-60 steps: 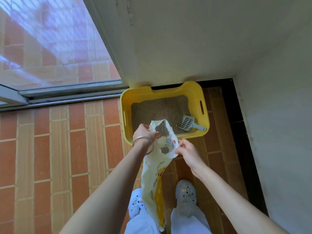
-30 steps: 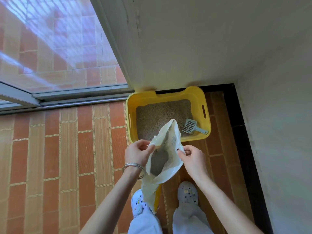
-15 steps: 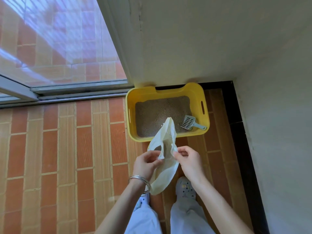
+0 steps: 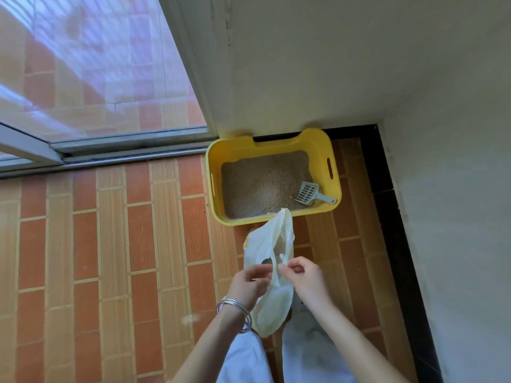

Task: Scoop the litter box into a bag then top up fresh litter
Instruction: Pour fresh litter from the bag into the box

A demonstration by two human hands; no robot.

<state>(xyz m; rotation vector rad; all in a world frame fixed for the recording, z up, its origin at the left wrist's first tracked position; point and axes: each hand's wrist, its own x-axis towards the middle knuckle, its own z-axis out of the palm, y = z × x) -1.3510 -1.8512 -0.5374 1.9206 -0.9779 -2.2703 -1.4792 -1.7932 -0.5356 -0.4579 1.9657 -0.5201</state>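
Note:
A yellow litter box (image 4: 215,189) sits on the tiled floor against the wall, filled with tan litter (image 4: 262,183). A grey slotted scoop (image 4: 311,193) lies in its front right corner. In front of the box I hold a white and yellow litter bag (image 4: 269,272) upright. My left hand (image 4: 249,286), with bangles on the wrist, pinches the bag's rim from the left. My right hand (image 4: 304,277) pinches the rim from the right. The bag's mouth is nearly closed between my fingers, and some litter shows inside.
A sliding glass door and its metal track (image 4: 124,150) run along the back left. White walls (image 4: 442,217) close the back and right side, with a dark floor strip (image 4: 392,217) at their foot. My legs in pale trousers (image 4: 249,360) stand below the bag.
The bag has come back from over the litter box toward my body and stands upright. My two hands have drawn together, narrowing its mouth.

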